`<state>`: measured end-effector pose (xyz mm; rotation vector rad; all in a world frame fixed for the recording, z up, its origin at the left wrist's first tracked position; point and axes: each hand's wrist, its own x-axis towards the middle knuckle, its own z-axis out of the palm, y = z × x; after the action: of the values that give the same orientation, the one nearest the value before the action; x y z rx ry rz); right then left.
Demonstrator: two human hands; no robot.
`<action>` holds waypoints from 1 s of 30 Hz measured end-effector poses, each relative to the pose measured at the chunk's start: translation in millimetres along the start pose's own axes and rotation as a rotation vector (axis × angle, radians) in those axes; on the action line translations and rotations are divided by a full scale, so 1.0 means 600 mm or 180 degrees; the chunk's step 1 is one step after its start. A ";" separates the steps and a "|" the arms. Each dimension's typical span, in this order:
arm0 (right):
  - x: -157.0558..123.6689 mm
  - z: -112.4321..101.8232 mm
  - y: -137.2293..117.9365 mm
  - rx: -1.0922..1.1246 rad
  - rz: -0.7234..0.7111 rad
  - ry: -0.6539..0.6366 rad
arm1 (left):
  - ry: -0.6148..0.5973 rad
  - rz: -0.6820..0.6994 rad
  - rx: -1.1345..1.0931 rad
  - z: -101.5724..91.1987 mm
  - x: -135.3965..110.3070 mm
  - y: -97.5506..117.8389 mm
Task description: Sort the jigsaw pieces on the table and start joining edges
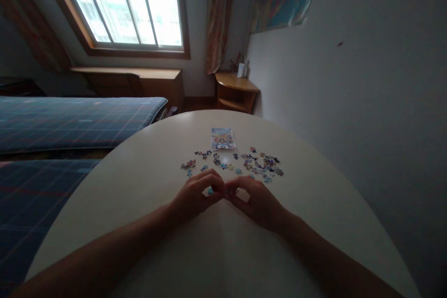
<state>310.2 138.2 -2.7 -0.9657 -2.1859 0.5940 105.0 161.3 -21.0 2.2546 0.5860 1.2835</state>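
Both my hands rest on a round white table (139,186), fingertips meeting in the middle. My left hand (197,195) is curled in a pinch, and a small blue jigsaw piece (210,191) shows under its fingers. My right hand (254,200) is also pinched, touching the left fingertips; what it holds is hidden. Just beyond the hands lie several loose jigsaw pieces (261,164) scattered in small clusters. A small printed picture card (222,138) lies flat behind them.
A plaid blue bed (70,121) stands to the left of the table. A wooden corner shelf (235,91) and a low wooden desk (139,79) sit under the window (129,4). A grey wall (349,79) runs along the right.
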 end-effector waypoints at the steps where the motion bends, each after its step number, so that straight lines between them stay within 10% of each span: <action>1: 0.000 -0.003 0.003 0.0050 0.0003 -0.0014 | -0.0019 0.0005 0.0045 0.000 -0.001 0.000; 14: 0.000 -0.046 0.092 -0.0663 0.0222 0.0287 | -0.1933 0.0523 0.1355 -0.005 -0.004 0.031; 30: 0.000 -0.048 0.090 -0.0729 0.0086 0.0101 | -0.1923 0.0347 0.1676 -0.003 -0.014 0.025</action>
<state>356.4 175.6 -17.4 -1.1159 -2.2499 0.3423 101.3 145.2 -16.7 2.9510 0.6193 0.4478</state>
